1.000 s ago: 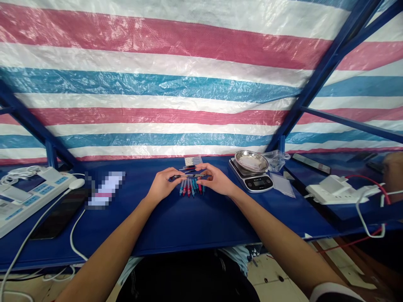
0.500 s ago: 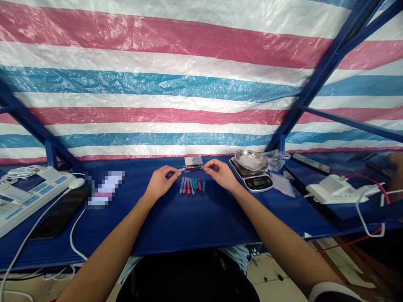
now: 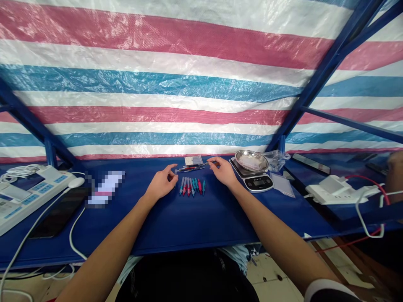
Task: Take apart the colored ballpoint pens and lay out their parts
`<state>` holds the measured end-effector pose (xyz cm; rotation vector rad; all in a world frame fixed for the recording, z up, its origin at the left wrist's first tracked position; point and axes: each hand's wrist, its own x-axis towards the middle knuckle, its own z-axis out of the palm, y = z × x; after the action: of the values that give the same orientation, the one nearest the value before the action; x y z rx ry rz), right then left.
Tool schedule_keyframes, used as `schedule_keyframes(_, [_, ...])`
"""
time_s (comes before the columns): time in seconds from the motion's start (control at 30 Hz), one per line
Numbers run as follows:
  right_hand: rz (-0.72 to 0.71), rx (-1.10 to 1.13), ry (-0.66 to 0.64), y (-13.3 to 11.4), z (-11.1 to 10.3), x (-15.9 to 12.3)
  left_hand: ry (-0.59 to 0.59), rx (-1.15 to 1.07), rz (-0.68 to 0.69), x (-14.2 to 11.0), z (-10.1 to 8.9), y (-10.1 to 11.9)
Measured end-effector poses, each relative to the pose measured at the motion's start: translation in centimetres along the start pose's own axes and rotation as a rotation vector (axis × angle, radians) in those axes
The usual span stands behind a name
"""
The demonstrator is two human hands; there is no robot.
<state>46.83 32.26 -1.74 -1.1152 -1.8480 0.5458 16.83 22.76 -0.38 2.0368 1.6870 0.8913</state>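
Striped sheet (image 3: 157, 84): hangs behind everything, in bands of red, white and blue.
Blue table (image 3: 201, 222): runs across below the sheet, under both forearms.
Power strip (image 3: 34, 195): lies at the far left of the table, well apart from both hands.
Kitchen scale (image 3: 258, 183): stands to the right, just beyond the right hand, with a metal bowl (image 3: 248, 168) on top.
Left hand (image 3: 160, 182): rests left of the slim pens, thumb and forefinger spread wide around a gap; nothing visible in the grip.
Right hand (image 3: 222, 171): reaches in from the right, thumb and forefinger narrowed at the right end of the slim pens; cannot tell whether pinching one or only touching.
Small clear bag (image 3: 193, 160): lies flat just behind the slim pens, with pale bits inside.
Slim pens (image 3: 192, 168): lie in a loose bundle between the hands and slightly beyond, long axis nearly left to right, left end a little closer to the body; right end at the right fingertips, so nearer to that hand, left end just beside the left hand's gap.
Coloured pens (image 3: 192, 191): lie in a blue and pink row on the body's side of the bundle, long axes roughly crosswise to it, apart from both hands.
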Motion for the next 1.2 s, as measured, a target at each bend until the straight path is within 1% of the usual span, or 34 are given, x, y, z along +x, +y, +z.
schedule_keyframes(0.1, [-0.021, -0.09, -0.032, -0.2, -0.7, -0.3, -0.037, 0.055, 0.005, 0.0, 0.3, 0.0])
schedule_keyframes(0.27, [0.038, -0.158, -0.26, -0.9, -1.0, -1.6, -0.07, 0.095, 0.039, -0.1, 0.8, -0.1])
schedule_keyframes(0.4, [0.034, -0.191, -0.395, -1.3, -1.5, -2.1, -0.077, 0.084, 0.079, -0.1, 1.0, -0.1])
schedule_keyframes(0.47, [0.036, -0.162, -0.465, -1.6, -2.0, -2.1, -0.081, 0.067, 0.088, -0.2, 0.9, 0.0])
schedule_keyframes(0.57, [0.055, -0.035, -0.575, -2.3, -2.6, -2.2, -0.084, 0.049, 0.116, -0.2, 0.8, 0.2])
schedule_keyframes(0.67, [0.055, 0.041, -0.632, -3.3, -2.8, -2.4, -0.104, 0.043, 0.132, -0.3, 0.7, 0.4])
schedule_keyframes(0.77, [0.027, 0.017, -0.618, -3.8, -2.5, -2.5, -0.106, 0.043, 0.13, -0.3, 0.6, 0.5])
schedule_keyframes(0.87, [0.002, -0.016, -0.574, -3.5, -2.1, -2.4, -0.068, 0.039, 0.115, -0.1, 0.6, 0.2])
schedule_keyframes(1.0, [-0.016, -0.14, -0.415, -2.2, -1.7, -2.1, 0.051, 0.076, 0.104, 0.2, 0.5, -0.8])
schedule_keyframes(1.1, [-0.101, -0.249, -0.312, -1.3, -1.5, -1.8, 0.124, 0.121, 0.123, 0.4, 0.6, -1.5])
schedule_keyframes(1.2, [-0.187, -0.284, -0.289, -0.4, -1.1, -1.5, 0.15, 0.166, 0.12, 0.5, 0.8, -2.1])
